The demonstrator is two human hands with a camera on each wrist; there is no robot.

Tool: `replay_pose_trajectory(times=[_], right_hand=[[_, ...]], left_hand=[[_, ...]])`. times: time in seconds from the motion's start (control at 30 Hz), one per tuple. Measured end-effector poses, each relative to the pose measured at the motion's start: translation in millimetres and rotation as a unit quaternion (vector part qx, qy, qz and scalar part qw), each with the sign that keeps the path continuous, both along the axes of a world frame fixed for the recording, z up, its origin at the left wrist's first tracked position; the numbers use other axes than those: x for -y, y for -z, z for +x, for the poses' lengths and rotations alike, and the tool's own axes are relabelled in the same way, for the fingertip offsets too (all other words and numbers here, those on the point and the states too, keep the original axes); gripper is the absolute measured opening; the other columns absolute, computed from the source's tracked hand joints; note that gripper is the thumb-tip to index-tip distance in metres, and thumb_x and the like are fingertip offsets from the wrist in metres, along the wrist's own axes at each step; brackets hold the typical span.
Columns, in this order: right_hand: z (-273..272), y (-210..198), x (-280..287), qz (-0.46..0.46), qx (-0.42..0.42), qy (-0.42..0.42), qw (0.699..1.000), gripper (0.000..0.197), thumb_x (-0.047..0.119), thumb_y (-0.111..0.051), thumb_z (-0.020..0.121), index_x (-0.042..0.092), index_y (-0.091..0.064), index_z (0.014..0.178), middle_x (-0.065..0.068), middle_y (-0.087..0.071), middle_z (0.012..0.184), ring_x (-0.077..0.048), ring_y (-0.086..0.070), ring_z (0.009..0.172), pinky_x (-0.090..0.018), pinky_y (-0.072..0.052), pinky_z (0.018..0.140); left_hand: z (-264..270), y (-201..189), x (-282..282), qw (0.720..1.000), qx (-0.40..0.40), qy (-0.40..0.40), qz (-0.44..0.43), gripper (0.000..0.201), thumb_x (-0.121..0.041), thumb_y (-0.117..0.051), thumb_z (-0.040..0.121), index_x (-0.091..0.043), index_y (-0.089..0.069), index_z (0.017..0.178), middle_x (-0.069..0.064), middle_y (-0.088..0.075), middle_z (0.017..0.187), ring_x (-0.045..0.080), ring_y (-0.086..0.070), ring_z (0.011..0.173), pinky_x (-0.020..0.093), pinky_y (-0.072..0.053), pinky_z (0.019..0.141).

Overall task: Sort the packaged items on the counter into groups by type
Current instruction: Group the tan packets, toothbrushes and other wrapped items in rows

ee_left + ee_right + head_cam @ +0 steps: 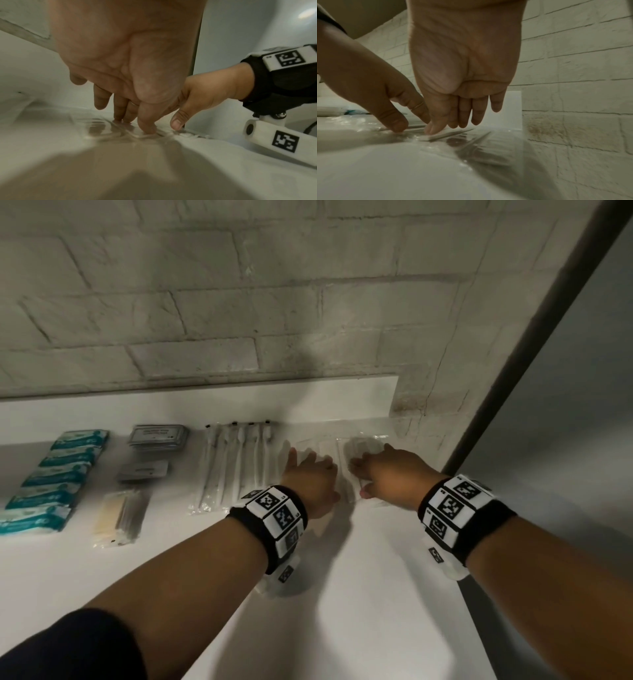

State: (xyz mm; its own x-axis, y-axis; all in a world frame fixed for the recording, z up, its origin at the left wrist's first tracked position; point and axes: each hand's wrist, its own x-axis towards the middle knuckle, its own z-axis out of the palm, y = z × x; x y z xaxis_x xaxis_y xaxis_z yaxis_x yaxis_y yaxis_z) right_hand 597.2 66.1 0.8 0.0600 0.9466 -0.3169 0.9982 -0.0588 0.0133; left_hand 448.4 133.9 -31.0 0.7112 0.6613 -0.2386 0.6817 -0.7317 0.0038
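Observation:
Several flat clear plastic packets (329, 448) lie overlapped at the right end of the white counter (342, 594), near the wall. My left hand (310, 465) rests on their left part, its straight fingers (120, 113) and thumb touching the film (101, 128). Just to its right, my right hand (368, 465) presses on the same packets (471, 139) with straight fingers (464, 120) and its thumb tip down. The two thumbs nearly meet. Neither hand curls round anything.
Sorted rows lie to the left: teal packets (51, 477), grey sachets (156, 438), a packet of beige sticks (120, 517) and long white wrapped items (233, 467). A brick wall (274, 302) backs the counter. The counter's right edge (469, 594) drops off beside my right wrist.

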Motion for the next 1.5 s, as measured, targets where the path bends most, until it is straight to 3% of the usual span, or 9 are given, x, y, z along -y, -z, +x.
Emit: replay_pose_trajectory(times=[0.13, 0.27, 0.57, 0.73, 0.87, 1.03, 1.23, 1.4, 1.5], right_hand=[[-8.3, -1.5, -4.9, -0.01, 0.022, -0.012, 1.0, 0.044, 0.039, -0.057, 0.09, 0.025, -0.053, 0.132, -0.004, -0.058, 0.13, -0.028, -0.051, 0.121, -0.035, -0.036, 0.104], [-15.7, -7.5, -4.7, 0.018, -0.005, 0.011, 1.0, 0.04, 0.042, -0.056, 0.089, 0.028, -0.057, 0.127, -0.004, -0.06, 0.126, -0.028, -0.053, 0.117, -0.032, -0.041, 0.094], [-41.0, 5.7, -22.3, -0.029, 0.028, -0.081, 0.996, 0.056, 0.038, -0.054, 0.092, 0.02, -0.04, 0.143, -0.006, -0.059, 0.132, -0.027, -0.052, 0.123, -0.042, -0.017, 0.118], [-39.7, 10.9, -22.5, -0.024, 0.008, -0.061, 0.998, 0.06, 0.037, -0.051, 0.093, 0.02, -0.031, 0.148, -0.008, -0.052, 0.14, -0.029, -0.046, 0.13, -0.041, -0.013, 0.12], [-28.7, 3.8, -14.8, -0.016, -0.008, -0.02, 1.0, 0.059, 0.032, -0.046, 0.096, 0.02, -0.027, 0.15, -0.003, -0.03, 0.156, -0.023, -0.032, 0.141, -0.044, -0.007, 0.121], [-19.2, 7.5, -13.4, -0.041, 0.016, 0.012, 0.999, 0.056, 0.034, -0.051, 0.094, 0.019, -0.035, 0.146, -0.008, -0.056, 0.132, -0.028, -0.05, 0.124, -0.045, -0.01, 0.119], [-14.7, 14.3, -16.9, -0.038, 0.017, 0.019, 0.999, 0.058, 0.035, -0.053, 0.093, 0.02, -0.035, 0.146, -0.009, -0.056, 0.133, -0.03, -0.05, 0.124, -0.045, -0.012, 0.119], [-6.9, 4.6, -5.6, -0.019, -0.006, 0.04, 0.999, 0.057, 0.03, -0.048, 0.096, 0.019, -0.03, 0.149, -0.008, -0.038, 0.15, -0.027, -0.039, 0.136, -0.047, -0.008, 0.12], [2.2, 3.5, 3.0, -0.031, 0.004, 0.058, 0.998, 0.048, 0.018, -0.043, 0.096, 0.02, -0.039, 0.144, -0.007, -0.051, 0.139, -0.025, -0.047, 0.128, -0.049, -0.007, 0.119]], left_hand=[[-4.1, -0.9, 1.6, 1.0, 0.01, -0.009, -0.013, 0.066, -0.045, -0.047, 0.092, -0.014, -0.028, 0.148, 0.002, -0.024, 0.158, 0.03, -0.011, 0.148, 0.058, 0.004, 0.116], [-18.1, -1.0, 0.0, 0.999, 0.019, -0.028, 0.006, 0.068, -0.043, -0.046, 0.094, -0.011, -0.023, 0.15, 0.006, -0.019, 0.16, 0.028, -0.013, 0.147, 0.058, 0.004, 0.115], [-34.4, -7.7, -12.1, 0.998, -0.046, -0.047, -0.024, 0.073, -0.049, -0.049, 0.092, -0.017, -0.021, 0.151, -0.002, -0.022, 0.159, 0.03, -0.007, 0.148, 0.064, 0.01, 0.112], [-35.2, -7.5, -12.4, 0.998, -0.041, -0.048, -0.024, 0.074, -0.05, -0.048, 0.091, -0.017, -0.021, 0.151, -0.001, -0.021, 0.159, 0.03, -0.006, 0.148, 0.063, 0.01, 0.112], [-29.9, -8.8, -5.2, 1.0, 0.014, -0.025, -0.013, 0.072, -0.048, -0.045, 0.093, -0.017, -0.017, 0.152, 0.001, -0.018, 0.16, 0.03, -0.004, 0.148, 0.059, 0.01, 0.113], [-20.8, -2.2, -1.0, 1.0, 0.001, 0.011, -0.012, 0.064, -0.046, -0.047, 0.092, -0.021, -0.029, 0.147, -0.001, -0.028, 0.156, 0.032, -0.01, 0.147, 0.06, 0.008, 0.112], [-16.8, -3.2, 1.1, 1.0, -0.003, 0.003, -0.01, 0.064, -0.045, -0.049, 0.091, -0.02, -0.032, 0.147, -0.002, -0.029, 0.156, 0.033, -0.01, 0.147, 0.06, 0.011, 0.112], [-11.5, -5.3, 6.7, 1.0, 0.011, 0.014, 0.003, 0.063, -0.043, -0.048, 0.092, -0.019, -0.03, 0.148, 0.001, -0.027, 0.157, 0.033, -0.007, 0.148, 0.058, 0.01, 0.113], [-2.0, -4.0, 13.6, 0.998, 0.019, 0.054, 0.001, 0.059, -0.045, -0.047, 0.092, -0.02, -0.035, 0.145, -0.001, -0.033, 0.153, 0.034, -0.011, 0.147, 0.059, 0.007, 0.113]])
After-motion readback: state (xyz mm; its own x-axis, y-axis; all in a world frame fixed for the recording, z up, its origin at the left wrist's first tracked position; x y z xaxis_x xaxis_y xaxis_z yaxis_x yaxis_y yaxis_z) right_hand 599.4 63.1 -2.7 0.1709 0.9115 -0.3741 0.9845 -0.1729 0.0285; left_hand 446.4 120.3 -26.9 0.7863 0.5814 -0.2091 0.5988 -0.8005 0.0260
